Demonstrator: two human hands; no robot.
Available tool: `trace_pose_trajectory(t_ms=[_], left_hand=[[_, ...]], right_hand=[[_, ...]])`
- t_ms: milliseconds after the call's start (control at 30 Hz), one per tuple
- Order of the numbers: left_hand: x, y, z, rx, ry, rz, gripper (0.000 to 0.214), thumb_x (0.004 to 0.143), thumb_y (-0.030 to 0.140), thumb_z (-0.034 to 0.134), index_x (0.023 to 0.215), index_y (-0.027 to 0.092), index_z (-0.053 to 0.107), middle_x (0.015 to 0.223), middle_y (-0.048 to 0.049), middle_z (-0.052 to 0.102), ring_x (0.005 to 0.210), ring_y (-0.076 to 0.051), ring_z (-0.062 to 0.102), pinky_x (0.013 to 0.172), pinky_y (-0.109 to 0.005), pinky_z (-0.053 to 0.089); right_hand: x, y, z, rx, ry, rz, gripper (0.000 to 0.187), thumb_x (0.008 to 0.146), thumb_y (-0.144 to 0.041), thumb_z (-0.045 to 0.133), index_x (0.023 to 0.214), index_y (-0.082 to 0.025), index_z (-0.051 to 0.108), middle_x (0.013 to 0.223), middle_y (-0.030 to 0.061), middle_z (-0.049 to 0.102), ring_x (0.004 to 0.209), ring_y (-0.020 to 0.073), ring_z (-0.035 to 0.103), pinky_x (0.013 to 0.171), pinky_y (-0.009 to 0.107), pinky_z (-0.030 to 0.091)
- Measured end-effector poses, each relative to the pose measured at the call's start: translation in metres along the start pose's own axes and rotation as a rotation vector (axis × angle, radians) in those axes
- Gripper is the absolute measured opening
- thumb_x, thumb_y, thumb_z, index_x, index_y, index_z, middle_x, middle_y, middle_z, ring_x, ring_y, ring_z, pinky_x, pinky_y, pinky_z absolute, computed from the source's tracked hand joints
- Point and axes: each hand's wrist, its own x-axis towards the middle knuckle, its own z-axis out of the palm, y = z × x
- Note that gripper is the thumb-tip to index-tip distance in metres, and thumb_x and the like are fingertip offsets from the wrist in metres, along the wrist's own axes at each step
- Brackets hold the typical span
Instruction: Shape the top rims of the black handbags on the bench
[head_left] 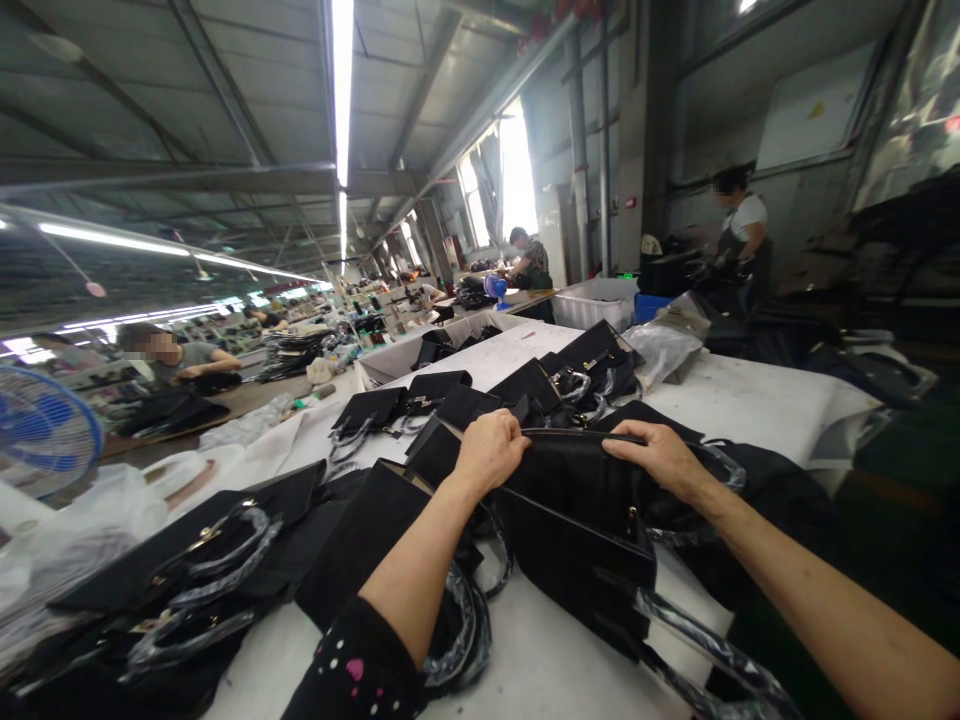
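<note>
A black handbag (577, 500) lies on the white table (750, 400) in front of me, its handle wrapped in clear plastic. My left hand (489, 450) is closed round the bag's top edge at its left corner. Over the same top edge, further right, my right hand (660, 455) curls its fingers. Both hands grip the bag's rim, about a hand's width apart.
Several more black handbags (195, 570) with plastic-wrapped handles lie at left and behind (585, 365). A blue fan (41, 430) stands at far left. White bins (596, 300) sit at the table's far end. Other people work at left (180, 365) and at back right (739, 235).
</note>
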Motion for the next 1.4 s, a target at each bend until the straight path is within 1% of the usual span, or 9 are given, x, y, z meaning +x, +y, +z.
trace_pose_trajectory(t_ms=[267,367,467,600,1000,1100,1167,1267,1400], left_hand=[[-0.001,0.004,-0.002,0.047,0.013,-0.045,0.022,0.076,0.026,0.062,0.058,0.018,0.053,0.076,-0.0003,0.064,0.070,-0.018,0.058,0.061,-0.030,0.035],[-0.002,0.004,-0.002,0.058,0.016,-0.058,0.020,0.076,0.026,0.061,0.058,0.018,0.054,0.076,-0.0012,0.064,0.070,-0.018,0.058,0.061,-0.029,0.036],[-0.002,0.003,-0.001,0.063,0.025,-0.070,0.017,0.076,0.025,0.059,0.060,0.018,0.056,0.078,-0.0016,0.065,0.072,-0.018,0.059,0.062,-0.029,0.037],[-0.002,0.002,-0.001,0.069,0.026,-0.078,0.016,0.075,0.024,0.058,0.061,0.019,0.057,0.077,-0.0017,0.065,0.072,-0.018,0.060,0.063,-0.030,0.038],[0.000,-0.002,0.001,0.033,0.029,-0.093,0.020,0.077,0.026,0.057,0.058,0.018,0.054,0.070,-0.0019,0.060,0.066,-0.016,0.055,0.059,-0.029,0.032],[-0.004,-0.001,-0.005,0.002,0.046,-0.099,0.022,0.073,0.031,0.066,0.062,0.019,0.051,0.074,0.0002,0.058,0.068,-0.015,0.053,0.059,-0.027,0.033],[-0.011,0.000,-0.013,-0.042,0.039,-0.079,0.029,0.065,0.033,0.074,0.069,0.020,0.049,0.080,0.0020,0.056,0.067,-0.014,0.051,0.058,-0.026,0.032],[-0.026,-0.002,-0.025,-0.187,-0.091,-0.071,0.035,0.057,0.020,0.076,0.078,0.021,0.049,0.079,0.0047,0.053,0.064,-0.011,0.047,0.055,-0.023,0.031],[-0.037,-0.012,-0.029,-0.479,-0.262,-0.201,0.028,0.058,0.009,0.065,0.077,0.020,0.047,0.065,0.0072,0.050,0.059,-0.010,0.047,0.051,-0.020,0.031]], right_hand=[[0.007,-0.021,0.002,-0.247,0.004,-0.058,0.025,0.078,-0.042,0.058,0.067,-0.020,0.059,0.060,-0.0047,0.052,0.063,0.0140,0.050,0.060,0.027,0.033],[0.017,-0.035,0.001,-0.500,-0.054,-0.114,0.022,0.080,-0.039,0.054,0.071,-0.022,0.064,0.065,-0.0026,0.060,0.067,0.0161,0.055,0.061,0.028,0.033],[0.029,-0.051,0.005,-0.732,-0.107,-0.181,0.024,0.084,-0.040,0.051,0.084,-0.027,0.072,0.080,0.0003,0.070,0.078,0.0203,0.062,0.064,0.030,0.033],[0.040,-0.069,0.020,-0.882,-0.149,-0.222,0.025,0.085,-0.040,0.051,0.079,-0.028,0.072,0.077,0.0024,0.071,0.077,0.0220,0.064,0.060,0.030,0.031],[0.065,-0.080,0.060,-0.756,-0.220,-0.281,0.023,0.086,-0.040,0.056,0.077,-0.025,0.070,0.076,0.0012,0.069,0.077,0.0181,0.062,0.058,0.027,0.030],[0.062,-0.087,0.062,-0.747,-0.224,-0.255,0.024,0.085,-0.038,0.057,0.071,-0.023,0.068,0.070,0.0010,0.065,0.072,0.0168,0.059,0.057,0.027,0.029],[0.053,-0.091,0.056,-0.730,-0.245,-0.219,0.024,0.083,-0.037,0.059,0.067,-0.022,0.067,0.062,-0.0007,0.060,0.065,0.0149,0.055,0.055,0.027,0.028],[0.036,-0.093,0.042,-0.694,-0.304,-0.153,0.023,0.079,-0.035,0.063,0.061,-0.021,0.064,0.053,-0.0037,0.051,0.055,0.0121,0.049,0.051,0.026,0.027],[0.022,-0.090,0.028,-0.620,-0.367,-0.052,0.025,0.077,-0.033,0.063,0.057,-0.020,0.059,0.050,-0.0044,0.047,0.052,0.0111,0.046,0.049,0.026,0.027]])
